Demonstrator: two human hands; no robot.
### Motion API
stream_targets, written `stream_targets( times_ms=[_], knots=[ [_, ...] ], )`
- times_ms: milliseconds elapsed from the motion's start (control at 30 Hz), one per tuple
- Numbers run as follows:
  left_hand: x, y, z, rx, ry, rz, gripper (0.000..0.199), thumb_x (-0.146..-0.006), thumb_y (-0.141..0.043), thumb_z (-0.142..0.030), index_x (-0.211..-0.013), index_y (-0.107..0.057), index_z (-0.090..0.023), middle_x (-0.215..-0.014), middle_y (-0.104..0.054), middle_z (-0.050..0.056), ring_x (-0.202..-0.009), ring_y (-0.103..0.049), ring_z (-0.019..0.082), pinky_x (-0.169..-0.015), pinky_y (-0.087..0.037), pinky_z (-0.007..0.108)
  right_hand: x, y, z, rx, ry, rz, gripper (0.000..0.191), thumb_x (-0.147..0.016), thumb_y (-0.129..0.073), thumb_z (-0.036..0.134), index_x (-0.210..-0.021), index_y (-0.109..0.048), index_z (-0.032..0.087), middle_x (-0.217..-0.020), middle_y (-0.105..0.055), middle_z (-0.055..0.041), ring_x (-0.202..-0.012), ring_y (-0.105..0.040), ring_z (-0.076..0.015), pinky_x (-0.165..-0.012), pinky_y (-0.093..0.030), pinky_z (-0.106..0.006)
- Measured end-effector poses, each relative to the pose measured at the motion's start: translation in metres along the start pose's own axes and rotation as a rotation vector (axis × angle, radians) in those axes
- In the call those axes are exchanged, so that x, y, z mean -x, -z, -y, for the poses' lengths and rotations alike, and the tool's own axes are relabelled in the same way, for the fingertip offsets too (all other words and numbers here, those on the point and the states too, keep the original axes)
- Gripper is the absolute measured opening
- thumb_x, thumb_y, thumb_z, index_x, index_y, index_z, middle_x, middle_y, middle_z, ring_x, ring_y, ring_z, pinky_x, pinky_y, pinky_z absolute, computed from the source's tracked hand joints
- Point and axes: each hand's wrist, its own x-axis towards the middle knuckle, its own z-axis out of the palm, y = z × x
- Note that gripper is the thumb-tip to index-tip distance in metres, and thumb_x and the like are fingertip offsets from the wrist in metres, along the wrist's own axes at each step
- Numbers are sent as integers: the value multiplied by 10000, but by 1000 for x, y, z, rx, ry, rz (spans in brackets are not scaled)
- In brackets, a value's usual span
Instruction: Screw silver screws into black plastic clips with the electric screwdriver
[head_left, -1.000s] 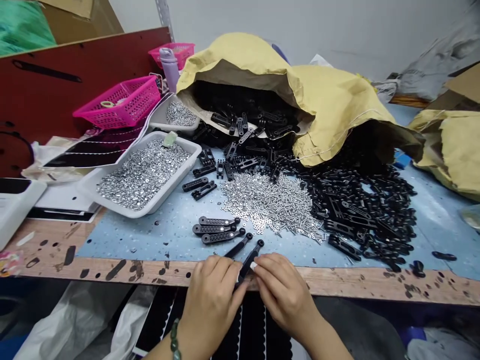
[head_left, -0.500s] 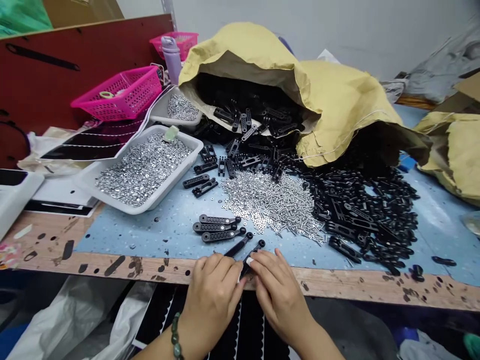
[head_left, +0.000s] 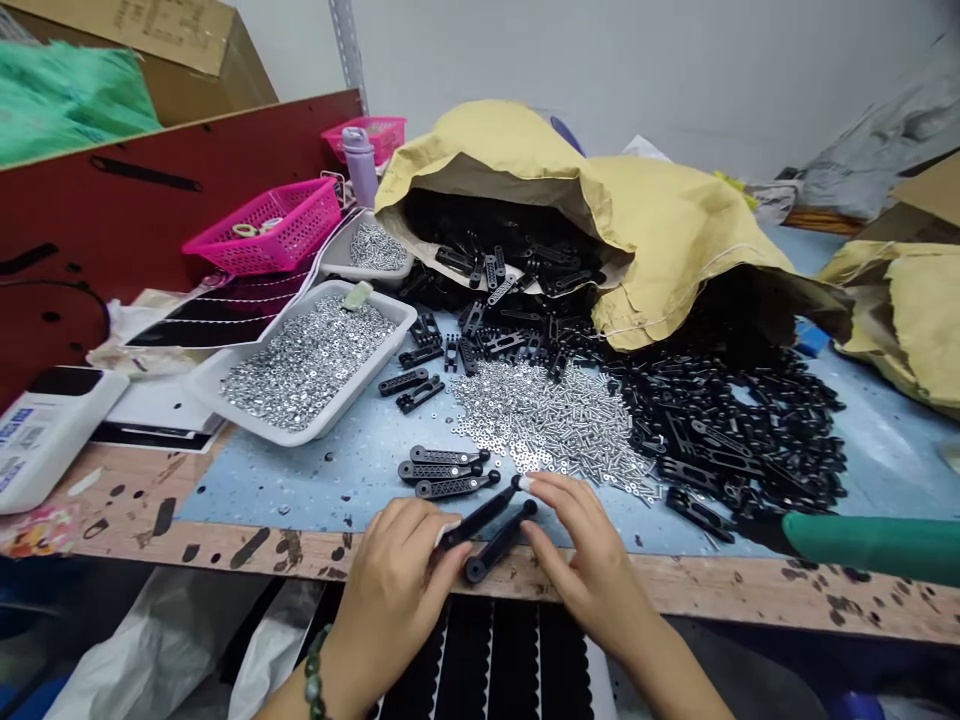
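Near the table's front edge, my left hand [head_left: 397, 565] pinches the lower end of a black arm part [head_left: 480, 515]. My right hand [head_left: 581, 540] has its thumb and fingers apart, with the fingertips at the ball end of that part and the thumb beside a second black arm part [head_left: 501, 543]. This second part lies on the table edge between the hands. Several assembled black arms [head_left: 450, 470] lie side by side just behind my left hand. A heap of silver screws and nuts [head_left: 555, 415] spreads beyond my right hand.
A white tray of nuts [head_left: 315, 360] stands at the left, with a pink basket [head_left: 274, 230] behind it. Yellow sacks [head_left: 510, 150] holding black parts lie at the back. Loose black parts [head_left: 720, 420] cover the right side, where a green sleeve [head_left: 877, 545] reaches in.
The view has shifted, showing more of the left side. My hands have moved apart, and the two black parts show more fully. A green sleeve has come in at the right.
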Motion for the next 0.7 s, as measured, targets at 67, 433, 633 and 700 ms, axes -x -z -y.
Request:
stream_targets(
  times_ms=[67, 433, 633, 700],
  knots=[
    [2, 9, -4, 83, 3, 5, 108, -901, -512, -203, -970, -596, -196, -890, -584, 50, -871, -528, 217, -764, -438, 357, -10, 6, 3, -60, 2, 78, 340, -906, -493, 186, -1238, -481, 253, -1272, -497, -96, -1196, -459, -234, -974, -438, -444],
    [-6, 47, -26, 1292, 617, 738, 382, -923, -453, -461, -1093, -557, -136, -980, -633, 106, -814, -641, 193, -710, -502, 319, -35, 27, 29, -466, 78, 552, 186, -923, -499, 178, -1065, -611, 215, -1020, -527, -41, -934, -545, -129, -838, -478, -280],
    [-5, 40, -36, 1359, 698, 747, 355, -868, -520, -469, -812, -534, -119, -700, -506, -4, -488, -424, 50, -445, -288, 176, -29, 32, 32, -480, 72, 596, 215, -927, -494, 183, -1099, -615, 223, -1030, -520, -46, -927, -549, -125, -834, -477, -268],
    [-4, 38, -37, 1382, 691, 722, 346, -845, -551, -470, -852, -531, -125, -686, -461, -26, -488, -356, 40, -435, -231, 170, -27, 35, 33, -465, 83, 590, 222, -924, -499, 170, -1105, -614, 225, -1026, -530, -44, -934, -547, -125, -847, -468, -267]
  ],
)
